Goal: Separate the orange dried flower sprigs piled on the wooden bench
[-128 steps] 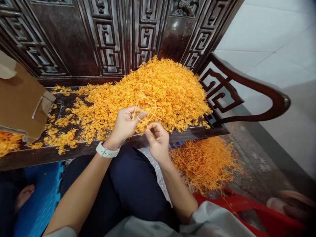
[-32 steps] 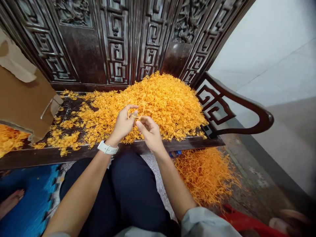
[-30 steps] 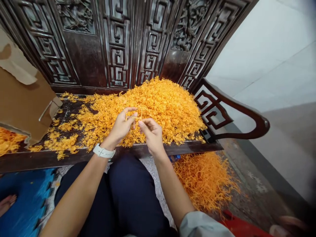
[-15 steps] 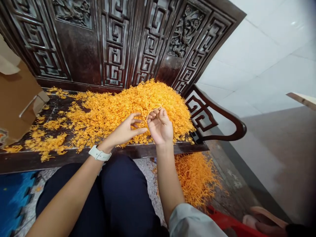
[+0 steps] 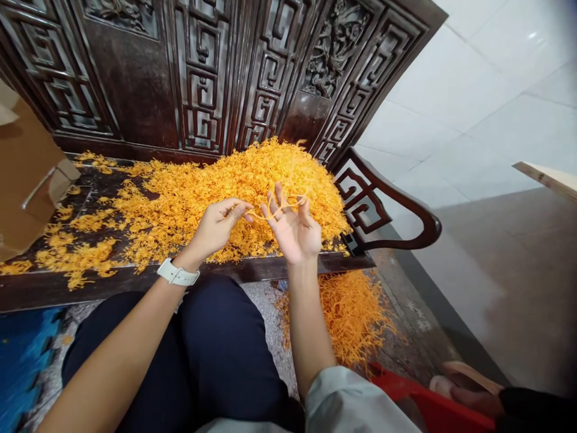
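Observation:
Between my hands runs a thin yellow-orange cord [image 5: 259, 214], looped and crossing in front of my right fingers. My left hand [image 5: 219, 225], with a pale watch strap at the wrist, pinches one end between thumb and fingertips. Palm up, my right hand [image 5: 297, 231] holds the other part near the thumb tip, its remaining fingers spread. Just beyond both hands lies a big heap of knotted yellow-orange cord pieces [image 5: 180, 204], spread over a dark wooden bench [image 5: 252, 269]. The exact grip of the right thumb is hard to make out.
A cardboard box [image 5: 31, 174] stands on the bench at left. The carved backrest [image 5: 139, 90] rises behind, and a curved armrest [image 5: 406, 237] is at right. Below are loose orange strands [image 5: 356, 319], a red plastic object [image 5: 424, 400] and another person's foot [image 5: 469, 394].
My left hand has gone from open fingers to a pinch on the cord and moved left, drawing it out. The right fingers have spread more. The view has shifted slightly.

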The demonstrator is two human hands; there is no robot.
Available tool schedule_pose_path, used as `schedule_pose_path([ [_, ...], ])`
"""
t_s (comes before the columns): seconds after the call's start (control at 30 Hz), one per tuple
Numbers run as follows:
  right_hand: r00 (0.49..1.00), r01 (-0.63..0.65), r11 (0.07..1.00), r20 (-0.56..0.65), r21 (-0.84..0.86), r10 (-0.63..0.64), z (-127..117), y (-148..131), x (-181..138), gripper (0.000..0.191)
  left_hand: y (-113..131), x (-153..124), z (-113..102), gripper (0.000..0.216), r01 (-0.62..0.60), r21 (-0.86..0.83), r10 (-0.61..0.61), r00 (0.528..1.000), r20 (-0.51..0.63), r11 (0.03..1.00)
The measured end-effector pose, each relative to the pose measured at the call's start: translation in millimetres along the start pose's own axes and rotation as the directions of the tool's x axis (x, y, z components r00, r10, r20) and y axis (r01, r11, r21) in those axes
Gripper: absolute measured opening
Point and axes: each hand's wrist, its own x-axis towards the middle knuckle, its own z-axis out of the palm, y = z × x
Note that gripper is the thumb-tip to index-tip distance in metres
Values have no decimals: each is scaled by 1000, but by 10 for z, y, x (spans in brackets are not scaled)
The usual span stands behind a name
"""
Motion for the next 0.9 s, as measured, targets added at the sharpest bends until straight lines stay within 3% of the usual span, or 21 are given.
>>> schedule_pose_path([
  [0.17, 999, 24, 999, 24, -26, -23, -42, 78, -78, 24, -80, 25, -1, 45, 97, -195, -127, 981, -148, 976],
  [0.33, 989, -143, 990, 50, 14, 142, -28, 199, -177, 31, -22, 66, -81, 34, 112, -326, -207, 940, -273, 939],
  [0.43, 985, -167, 986, 32, -9, 168, 33, 274, -229, 33, 29, 53, -39, 28, 121, -380, -249, 919, -307, 917],
  [0.53, 988, -154, 986, 0, -58, 154, 94, 308, -287, 33, 43, 57, -24, 25, 204, -469, -362, 890, -277, 859],
  [0.63, 984, -170, 976, 21, -137, 175, 68, 288, -395, 30, 22, 151, -253, 27, 244, -559, -461, 840, -286, 793],
  [0.7, 982, -185, 967, 11, -173, 190, -26, 243, -491, 28, -18, 250, -548, 29, 159, -553, -440, 793, -422, 818],
  [0.73, 983, -182, 969, -12, -170, 182, -89, 213, -536, 28, -47, 294, -703, 29, 75, -500, -369, 769, -522, 863],
  [0.8, 987, -148, 983, -77, -111, 140, -220, 142, -604, 26, -116, 347, -942, 25, 27, -434, -286, 788, -545, 901],
  [0.9, 986, -98, 995, -130, 23, 100, -347, 44, -628, 19, -204, 319, -983, 9, 75, -409, -255, 878, -405, 909],
])
